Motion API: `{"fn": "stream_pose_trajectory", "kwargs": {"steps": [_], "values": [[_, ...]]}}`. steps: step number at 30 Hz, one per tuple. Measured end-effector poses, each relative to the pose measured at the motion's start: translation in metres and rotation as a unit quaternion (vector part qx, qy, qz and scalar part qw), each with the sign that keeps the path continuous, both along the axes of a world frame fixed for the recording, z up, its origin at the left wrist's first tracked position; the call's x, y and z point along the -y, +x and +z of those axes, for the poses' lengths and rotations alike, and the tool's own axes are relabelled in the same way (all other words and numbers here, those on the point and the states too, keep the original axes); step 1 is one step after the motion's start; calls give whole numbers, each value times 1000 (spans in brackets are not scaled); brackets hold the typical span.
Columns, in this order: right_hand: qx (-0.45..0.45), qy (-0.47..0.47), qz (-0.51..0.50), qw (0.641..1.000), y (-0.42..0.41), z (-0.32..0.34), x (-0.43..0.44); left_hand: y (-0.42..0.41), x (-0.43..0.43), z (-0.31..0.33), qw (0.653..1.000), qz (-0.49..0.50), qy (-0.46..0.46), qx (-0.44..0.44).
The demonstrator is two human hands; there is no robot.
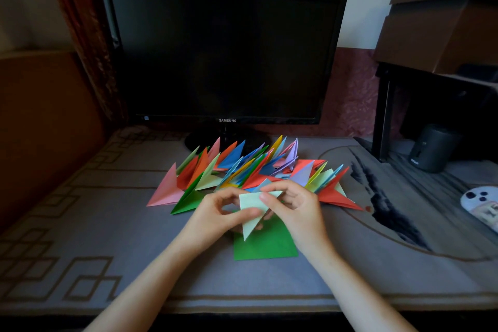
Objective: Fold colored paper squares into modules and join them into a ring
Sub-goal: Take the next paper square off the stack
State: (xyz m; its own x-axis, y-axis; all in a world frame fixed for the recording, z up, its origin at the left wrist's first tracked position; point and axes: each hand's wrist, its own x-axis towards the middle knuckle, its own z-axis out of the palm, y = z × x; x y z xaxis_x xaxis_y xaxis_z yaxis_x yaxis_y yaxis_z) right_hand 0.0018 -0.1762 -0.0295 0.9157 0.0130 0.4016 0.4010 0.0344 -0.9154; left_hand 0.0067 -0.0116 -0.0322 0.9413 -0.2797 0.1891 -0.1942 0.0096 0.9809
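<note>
Pale green module (252,211), creased triangular paper, pinched by left hand (215,217) and right hand (293,207) above flat green square (266,245). Pile of pointed multicolor modules (242,170) behind; monitor (223,51) bezel reads SAMSUNG.

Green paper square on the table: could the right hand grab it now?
Probably, once freed: the green square lies just below the right hand, nothing between, but it and the left hand pinch the pale green module.

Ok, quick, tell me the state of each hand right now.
Left hand: closed, pinching the pale green folded paper.
Right hand: closed, pinching the same paper's top edge.
</note>
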Motion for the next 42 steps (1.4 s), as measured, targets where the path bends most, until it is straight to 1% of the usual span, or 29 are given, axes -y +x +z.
{"fn": "stream_pose_trajectory", "kwargs": {"steps": [2,4,6,9,11,14,17,20,26,28,31,33,35,37,40,42], "values": [[2,-3,-3,1000,0,-1,-1,-1,1,0,999,-17,-16,-24],[-4,-15,1,1000,0,-2,0,-1,0,0,1000,-11,-16,-14],[-18,-39,0,999,0,-1,0,-1,-1,0,1000,-16,3,5],[-12,-97,-4,995,1,-1,-1,-1,-1,-2,999,-22,46,19],[-11,-108,-9,994,1,-2,-1,-1,0,-3,998,-6,55,31],[-2,-120,-7,993,0,-3,-1,1,-2,-3,994,53,58,76],[7,-120,1,993,-1,-3,-2,0,-3,-1,987,68,65,128],[2,-111,6,994,-1,-2,-3,0,-3,-1,979,98,80,157],[-25,-114,-14,993,-1,-5,7,4,-5,-2,966,180,106,153],[-30,-118,-18,992,-2,-6,7,2,-3,-1,975,163,83,126],[-35,-118,-34,992,0,-6,9,1,-5,1,992,105,39,61],[-34,-113,-51,992,1,-6,13,4,-8,0,995,86,34,44],[-34,-112,-60,991,1,-6,16,6,-9,-2,994,89,43,47],[-34,-125,-68,989,1,-7,16,7,-11,-2,990,120,53,51],[-17,-135,-107,985,1,-10,18,10,-21,-1,973,184,106,91],[-1,-146,-113,983,2,-11,20,11,-27,-1,965,198,145,96]]}}
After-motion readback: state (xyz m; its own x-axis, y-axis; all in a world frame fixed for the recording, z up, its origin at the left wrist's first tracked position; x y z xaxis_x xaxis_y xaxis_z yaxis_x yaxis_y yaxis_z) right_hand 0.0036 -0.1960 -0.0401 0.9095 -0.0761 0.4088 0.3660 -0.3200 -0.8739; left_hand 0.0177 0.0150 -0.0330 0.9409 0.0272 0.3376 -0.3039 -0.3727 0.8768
